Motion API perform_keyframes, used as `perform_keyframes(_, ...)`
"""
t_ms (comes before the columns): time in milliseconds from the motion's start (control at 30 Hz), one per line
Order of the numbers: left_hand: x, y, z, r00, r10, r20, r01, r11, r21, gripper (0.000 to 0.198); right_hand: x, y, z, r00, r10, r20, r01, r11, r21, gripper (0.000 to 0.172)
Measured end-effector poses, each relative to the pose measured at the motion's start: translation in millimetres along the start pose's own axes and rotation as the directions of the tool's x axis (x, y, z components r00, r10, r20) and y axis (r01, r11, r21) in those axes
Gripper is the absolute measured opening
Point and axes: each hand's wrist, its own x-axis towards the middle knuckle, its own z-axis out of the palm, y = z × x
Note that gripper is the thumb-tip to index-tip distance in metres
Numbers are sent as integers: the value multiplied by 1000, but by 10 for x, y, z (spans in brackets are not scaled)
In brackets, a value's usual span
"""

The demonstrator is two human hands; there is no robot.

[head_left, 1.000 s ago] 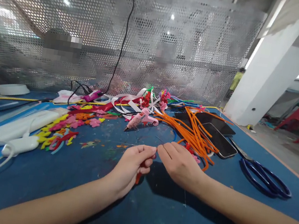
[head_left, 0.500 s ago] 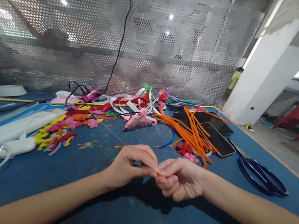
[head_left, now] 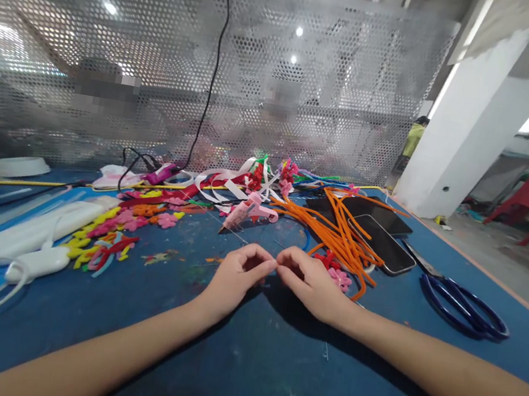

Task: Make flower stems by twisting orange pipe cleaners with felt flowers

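Fingertip to fingertip, my left hand (head_left: 236, 279) and my right hand (head_left: 311, 285) meet above the blue table (head_left: 226, 367), both closed in a pinch. Whatever they pinch is hidden by the fingers now; half a second ago a small orange bit, like a piece of pipe cleaner, showed between them. Just beyond lies a pink glue gun (head_left: 249, 212), its nozzle pointing toward my left hand. A loose bundle of orange pipe cleaners (head_left: 344, 252) spreads behind my right hand, beside pink flower pieces (head_left: 339, 278).
Blue-handled scissors (head_left: 462, 307) and a dark phone (head_left: 385, 245) lie at the right. On the left are colourful pipe-cleaner pieces (head_left: 126, 221), a white power strip (head_left: 43, 229) and cables. A perforated metal screen (head_left: 170, 33) stands at the back.
Both hands have shifted slightly away from me and to the left. My right hand has turned from fingers curled upward to knuckles up. The orange bit has gone out of sight.
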Motion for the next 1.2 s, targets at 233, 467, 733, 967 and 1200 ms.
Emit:
perform_keyframes(233, 42, -58, -34, 998, -7, -61, 3, 998, -68, 22, -6, 31, -9, 1000, 10, 11, -9, 996, -84, 10)
perform_keyframes(467, 69, -91, -58, 999, -13, 40, 17, 995, -100, 21, 29, 59, -10, 999, 28, 29, -28, 1000, -11, 19)
perform_keyframes(733, 32, -107, -19, 997, 17, 70, -12, 998, -63, 17, 29, 54, -5, 998, 11, 56, -7, 998, -57, 24)
perform_keyframes(967, 341, -143, -525, 917, 333, -218, -169, 822, 544, 28, 43, 52, 5, 997, 51, 65, -51, 999, 6, 23)
perform_keyframes(1200, 915, -497, -1594, 951, 306, -38, -113, 461, 880, 26, 56, 62, 48, 994, 58, 89, -60, 998, 24, 25)
